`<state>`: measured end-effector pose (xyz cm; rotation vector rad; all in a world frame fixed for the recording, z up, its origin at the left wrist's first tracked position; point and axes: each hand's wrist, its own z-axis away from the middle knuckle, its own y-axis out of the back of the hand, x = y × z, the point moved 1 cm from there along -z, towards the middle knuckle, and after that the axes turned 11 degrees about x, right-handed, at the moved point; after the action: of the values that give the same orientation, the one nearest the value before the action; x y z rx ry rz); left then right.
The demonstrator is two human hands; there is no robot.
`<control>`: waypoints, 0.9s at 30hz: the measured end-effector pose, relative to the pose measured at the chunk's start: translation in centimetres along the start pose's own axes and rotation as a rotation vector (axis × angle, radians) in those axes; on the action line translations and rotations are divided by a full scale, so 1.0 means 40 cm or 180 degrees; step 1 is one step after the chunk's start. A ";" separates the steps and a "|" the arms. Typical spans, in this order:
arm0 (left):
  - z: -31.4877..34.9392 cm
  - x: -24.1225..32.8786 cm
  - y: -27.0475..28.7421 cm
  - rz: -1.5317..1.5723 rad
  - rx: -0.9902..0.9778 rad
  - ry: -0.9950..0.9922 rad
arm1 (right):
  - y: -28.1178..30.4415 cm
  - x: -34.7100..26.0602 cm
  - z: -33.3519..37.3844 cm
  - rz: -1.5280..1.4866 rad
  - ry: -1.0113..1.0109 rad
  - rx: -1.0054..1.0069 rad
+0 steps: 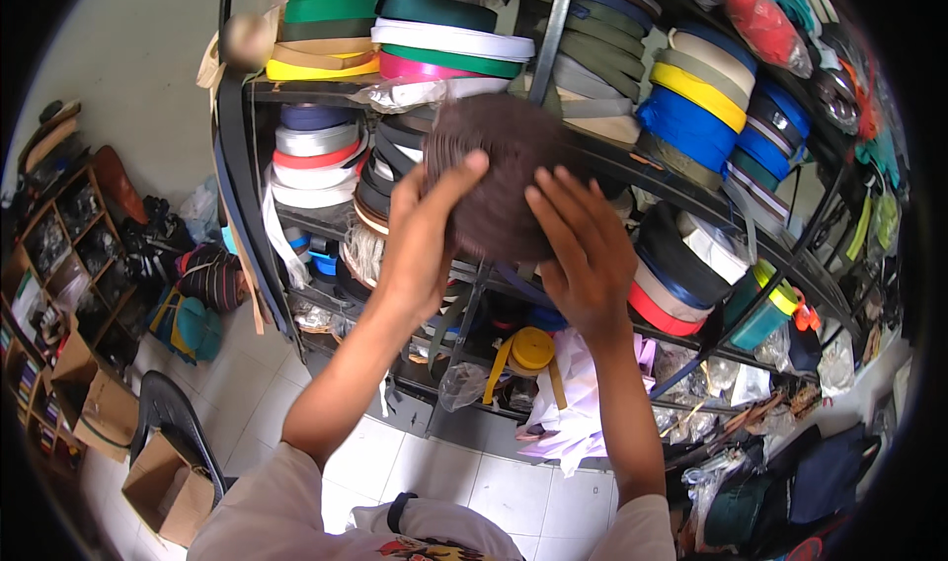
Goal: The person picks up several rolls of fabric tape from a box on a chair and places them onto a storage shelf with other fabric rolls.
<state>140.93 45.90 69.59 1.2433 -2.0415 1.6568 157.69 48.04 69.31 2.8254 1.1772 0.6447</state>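
Note:
A large dark brown roll of webbing (502, 191), blurred by motion, is held up between both my hands in front of the shelf rack. My left hand (423, 227) grips its left side, the thumb lying over the coiled edge. On the roll's right side my right hand (591, 245) presses with its fingers stretched across the face. The undersides of the fingers and the far side of the roll are hidden. Just behind it, black rolls of strap (397, 151) are stacked on the middle shelf.
The black metal rack (553, 33) bears many coloured webbing rolls, among them blue ones (688, 121). A yellow roll (531, 349) lies low beside whitish plastic sheeting (573, 393). At left are a dark chair (176, 408), an open carton (163, 492) and a cubbyhole shelf (74, 215).

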 end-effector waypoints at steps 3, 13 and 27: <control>-0.094 0.060 -0.021 -0.0255 -0.0333 -0.0495 | -0.081 0.052 -0.086 0.0097 0.0388 0.0528; -0.446 0.193 -0.070 -0.1126 -0.1576 -0.1166 | -0.289 0.133 -0.289 0.0354 -0.0214 0.1562; -0.663 0.150 0.000 -0.2668 -0.1103 -0.4328 | -0.335 0.067 -0.296 0.1723 0.0329 0.0869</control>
<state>128.83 66.69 82.28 2.8757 -1.5629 -0.0714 145.83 57.78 78.89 3.4124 0.5239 0.6947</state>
